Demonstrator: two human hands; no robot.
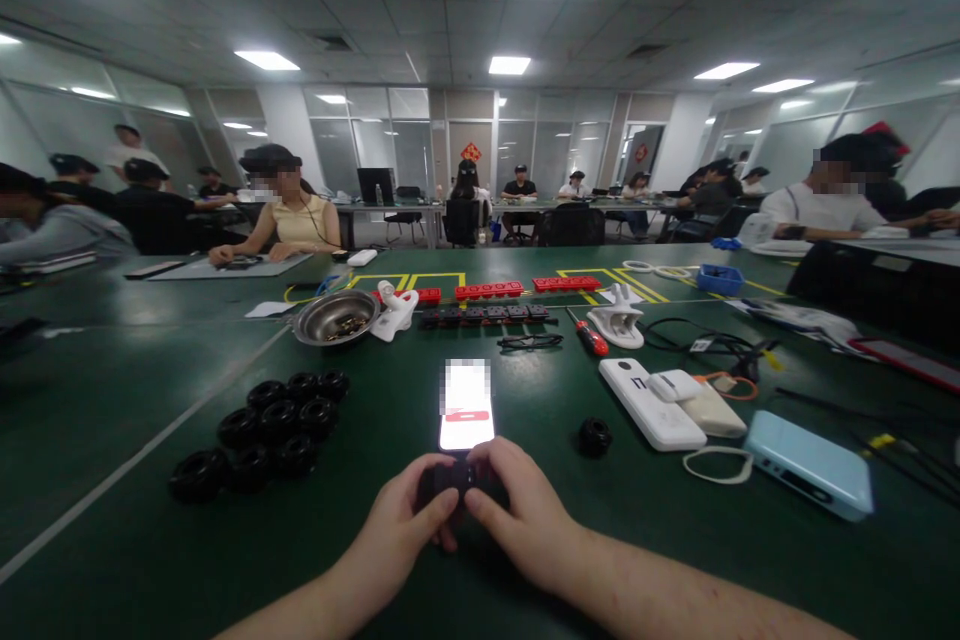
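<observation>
Both hands, left hand (401, 530) and right hand (521, 520), grip one small black wheel (461, 482) at bottom center, just below the lit phone (466, 404).

No text is legible in full. Phone (466, 405), near centre: the lit screen is blurred, and a red bar on it carries white marks too small to read. Red diamond sign (471, 152), far centre on the glass partition: character unreadable. Second red sign (642, 153), far right of centre: unreadable. White power bank (645, 410), near right: dark mark, unreadable. Black part (461, 480), gripped between left hand (397, 535) and right hand (525, 520): no marking legible
</observation>
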